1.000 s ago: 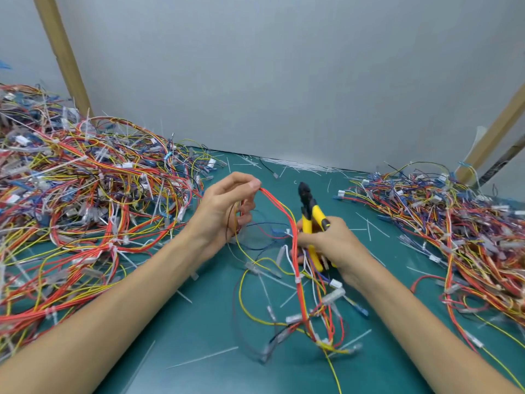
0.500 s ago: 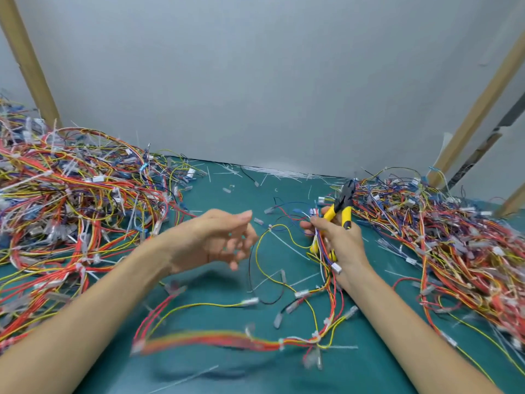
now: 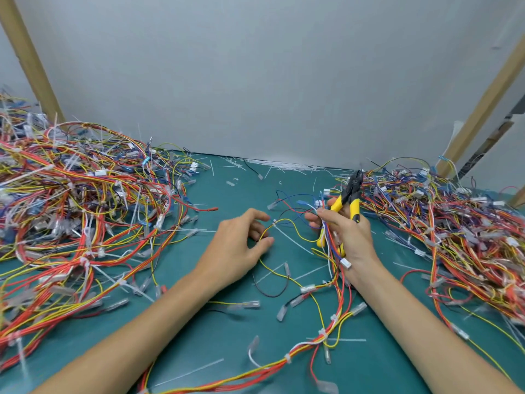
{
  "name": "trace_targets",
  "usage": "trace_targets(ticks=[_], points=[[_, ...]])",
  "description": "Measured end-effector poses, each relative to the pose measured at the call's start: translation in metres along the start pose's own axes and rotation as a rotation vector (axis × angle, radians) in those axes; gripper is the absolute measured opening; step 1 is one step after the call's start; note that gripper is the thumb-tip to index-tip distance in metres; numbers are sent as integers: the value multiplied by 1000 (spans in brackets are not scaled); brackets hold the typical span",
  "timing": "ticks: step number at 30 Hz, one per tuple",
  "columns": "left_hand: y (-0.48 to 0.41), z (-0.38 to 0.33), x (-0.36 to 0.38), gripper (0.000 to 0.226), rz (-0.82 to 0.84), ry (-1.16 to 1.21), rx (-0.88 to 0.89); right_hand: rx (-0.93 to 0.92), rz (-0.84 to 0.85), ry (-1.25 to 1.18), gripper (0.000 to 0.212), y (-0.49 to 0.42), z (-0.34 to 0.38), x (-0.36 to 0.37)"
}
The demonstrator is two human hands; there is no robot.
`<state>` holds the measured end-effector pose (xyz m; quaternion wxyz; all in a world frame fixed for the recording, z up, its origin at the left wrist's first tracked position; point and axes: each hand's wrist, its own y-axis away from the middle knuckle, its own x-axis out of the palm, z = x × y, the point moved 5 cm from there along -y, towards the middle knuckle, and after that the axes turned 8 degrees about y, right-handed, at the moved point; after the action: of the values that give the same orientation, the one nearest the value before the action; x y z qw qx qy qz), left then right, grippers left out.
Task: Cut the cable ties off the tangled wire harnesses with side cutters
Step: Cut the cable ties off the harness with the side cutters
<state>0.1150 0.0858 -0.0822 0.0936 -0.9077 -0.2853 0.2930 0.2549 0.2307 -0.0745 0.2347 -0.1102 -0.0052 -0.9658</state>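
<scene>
My right hand (image 3: 349, 237) grips the yellow-handled side cutters (image 3: 350, 199), whose black jaws point up and away. Its thumb and forefinger also pinch a thin bunch of blue, red and yellow wires of the loose harness (image 3: 312, 345). That harness trails from the hand down across the green mat (image 3: 227, 331), with white cable ties (image 3: 322, 334) still around its red and yellow strands. My left hand (image 3: 238, 247) hovers over the mat with loosely curved fingers. A yellow wire loop with a small white tie (image 3: 275, 222) runs between its thumb and fingers without a clear grip.
A large pile of tangled harnesses (image 3: 85, 209) fills the left side, and another pile (image 3: 454, 223) fills the right. Cut white tie tails (image 3: 284, 166) lie along the grey back wall. Wooden posts (image 3: 28, 61) lean at both back corners.
My left hand let go of the red and yellow bundle, which dropped onto the mat. My right hand swung right with the cutters, taking hold of the wires; the left now reaches toward the yellow loop.
</scene>
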Motion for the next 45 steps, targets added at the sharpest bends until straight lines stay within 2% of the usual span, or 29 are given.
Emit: trace_targets(ticks=[5, 9, 12, 17, 21, 25, 39, 45], points=[[0, -2, -9, 19, -94, 4, 12, 24, 20, 14, 16, 1, 0, 1], [-1, -1, -23, 33, -228, 91, -2, 10, 44, 30, 18, -1, -1, 1], [-1, -3, -28, 37, -287, -20, 36, -2, 81, 80, 18, -1, -3, 3], [-1, 1, -22, 28, -252, -113, -12, -15, 100, 109, 18, -1, -4, 3], [-2, -1, -18, 21, -193, -78, 79, -14, 112, 121, 18, -1, -5, 3], [0, -2, -15, 21, -148, -69, 97, 1, 122, 148, 16, -2, -6, 2], [0, -5, -16, 13, -216, -162, 115, 0, 129, 152, 16, -5, -9, -1], [-2, 0, -16, 13, -207, -83, 52, -9, 127, 180, 17, -2, -8, 1]])
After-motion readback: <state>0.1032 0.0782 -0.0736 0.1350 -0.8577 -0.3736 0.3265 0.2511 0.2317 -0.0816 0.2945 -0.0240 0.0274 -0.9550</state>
